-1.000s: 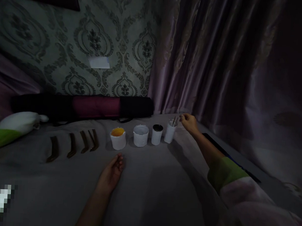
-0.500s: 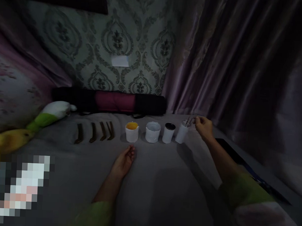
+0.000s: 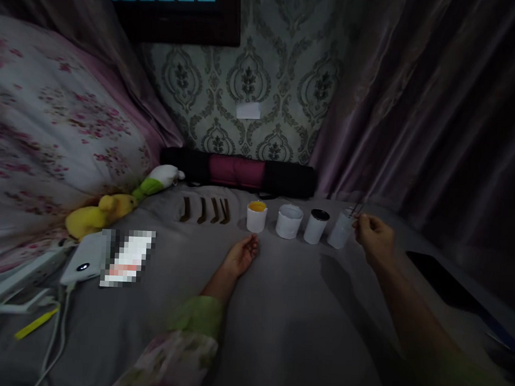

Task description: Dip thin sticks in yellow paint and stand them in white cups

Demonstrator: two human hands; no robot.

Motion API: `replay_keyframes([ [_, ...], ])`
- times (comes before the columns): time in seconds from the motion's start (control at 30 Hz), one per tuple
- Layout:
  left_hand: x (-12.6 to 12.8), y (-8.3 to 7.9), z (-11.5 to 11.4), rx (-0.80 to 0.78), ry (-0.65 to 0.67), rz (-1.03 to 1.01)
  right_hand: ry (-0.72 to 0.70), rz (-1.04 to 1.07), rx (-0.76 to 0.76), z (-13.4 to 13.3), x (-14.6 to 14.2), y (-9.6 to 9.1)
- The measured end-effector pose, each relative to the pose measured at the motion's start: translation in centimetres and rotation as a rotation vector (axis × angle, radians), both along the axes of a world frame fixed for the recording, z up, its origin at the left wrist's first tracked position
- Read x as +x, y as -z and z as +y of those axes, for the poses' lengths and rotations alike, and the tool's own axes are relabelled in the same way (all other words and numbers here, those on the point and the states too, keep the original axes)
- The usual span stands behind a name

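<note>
The left hand [image 3: 240, 256] is curling loosely, the right hand [image 3: 375, 237] pinching its fingers narrow, grip unclear, by sticks [image 3: 358, 207] standing in the rightmost cup [image 3: 340, 231], probably light, snappable, best taken near their tops.

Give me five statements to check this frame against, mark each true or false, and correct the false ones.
1. The right hand is beside the rightmost white container. True.
2. The orange-filled pot is the leftmost white container. True.
3. The left hand is nearest the dark-topped container. False: it is nearest the orange-filled pot.
4. The brown bent pieces lie left of the pot. True.
5. The black-and-maroon roll lies in front of the containers. False: it lies behind them.
</note>
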State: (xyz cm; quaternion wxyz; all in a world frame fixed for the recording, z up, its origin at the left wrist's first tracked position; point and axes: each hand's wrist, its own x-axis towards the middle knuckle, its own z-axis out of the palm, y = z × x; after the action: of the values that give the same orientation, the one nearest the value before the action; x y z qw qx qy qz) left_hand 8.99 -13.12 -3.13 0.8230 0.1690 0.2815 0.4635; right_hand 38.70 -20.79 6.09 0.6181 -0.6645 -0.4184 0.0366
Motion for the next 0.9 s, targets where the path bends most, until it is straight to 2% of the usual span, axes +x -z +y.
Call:
replay_keyframes([
  [0.17,0.1,0.0,-0.1,0.031,0.002,0.017,-0.122,0.135,0.007,0.2,-3.1,1.5],
  [0.4,0.2,0.3,0.0,0.064,0.003,0.040,-0.221,0.097,-0.052,1.8,-6.0,5.4],
  [0.63,0.3,0.1,0.2,0.076,0.004,0.089,-0.271,0.052,-0.118,2.6,-7.8,7.4],
  [0.9,-0.1,-0.4,1.8,0.149,-0.006,0.353,-0.290,-0.058,-0.234,2.5,-8.9,10.7],
])
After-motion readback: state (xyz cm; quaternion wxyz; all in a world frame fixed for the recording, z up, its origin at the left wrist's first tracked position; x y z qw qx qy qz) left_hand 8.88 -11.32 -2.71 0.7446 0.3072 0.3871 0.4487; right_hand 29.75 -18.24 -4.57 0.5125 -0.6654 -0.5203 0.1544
